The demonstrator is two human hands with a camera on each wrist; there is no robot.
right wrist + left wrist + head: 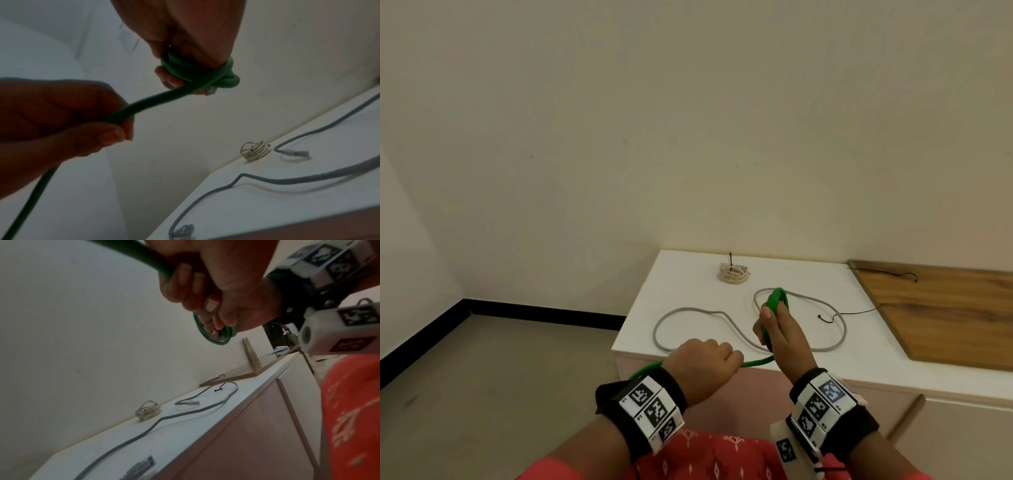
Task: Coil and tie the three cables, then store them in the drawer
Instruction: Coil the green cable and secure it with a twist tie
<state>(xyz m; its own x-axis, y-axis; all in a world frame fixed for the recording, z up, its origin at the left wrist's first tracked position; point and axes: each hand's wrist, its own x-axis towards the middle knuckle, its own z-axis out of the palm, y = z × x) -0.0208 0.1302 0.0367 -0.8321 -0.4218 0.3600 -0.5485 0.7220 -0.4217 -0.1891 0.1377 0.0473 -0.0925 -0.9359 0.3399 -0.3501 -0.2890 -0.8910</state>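
The green cable [776,301] stands coiled upright, loops running 12 to 6 o'clock above the bench [688,274]; the right hand [779,334] grips that coil; the left hand [705,363], at 8 o'clock, closes round its loose strand.

Head view looks down from above; both wrist views look up from close below, sharing the white cabinet top [688,274].

Left hand [703,365] fisted low; right hand [777,329] raised, fingers [164,76] curled.
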